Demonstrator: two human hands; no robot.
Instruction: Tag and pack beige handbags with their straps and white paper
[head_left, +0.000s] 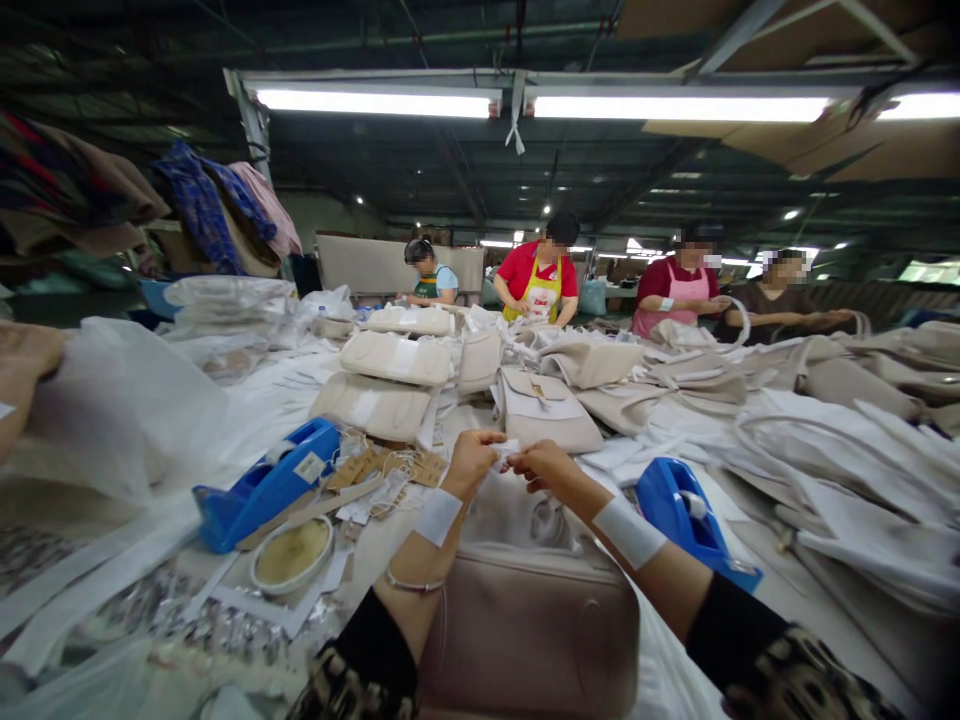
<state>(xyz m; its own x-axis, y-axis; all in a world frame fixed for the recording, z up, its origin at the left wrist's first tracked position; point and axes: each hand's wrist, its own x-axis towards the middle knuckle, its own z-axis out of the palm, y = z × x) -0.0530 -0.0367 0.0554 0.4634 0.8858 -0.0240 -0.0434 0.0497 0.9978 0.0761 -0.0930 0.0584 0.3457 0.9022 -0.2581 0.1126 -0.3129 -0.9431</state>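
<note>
Just above a beige handbag (532, 620), my left hand (472, 462) and my right hand (551, 468) meet and pinch a small crumpled piece of white wrapping (507, 454) between their fingertips. The handbag lies right in front of me, its top toward my hands, with pale wrapping showing along its upper edge. What part of the bag the wrapping belongs to, I cannot tell. White patches are stuck on both my forearms. A blue tape dispenser (274, 485) stands left of my left arm, another blue tape dispenser (694, 525) right of my right arm.
Paper tags with strings (390, 475) and a round white dish (292, 553) lie at the left. Beige bags (547, 408) are piled ahead, more bags and white sheets at the right. Another person's hand (30, 365) holds a translucent bag (142, 410) at far left. Several people work across the table.
</note>
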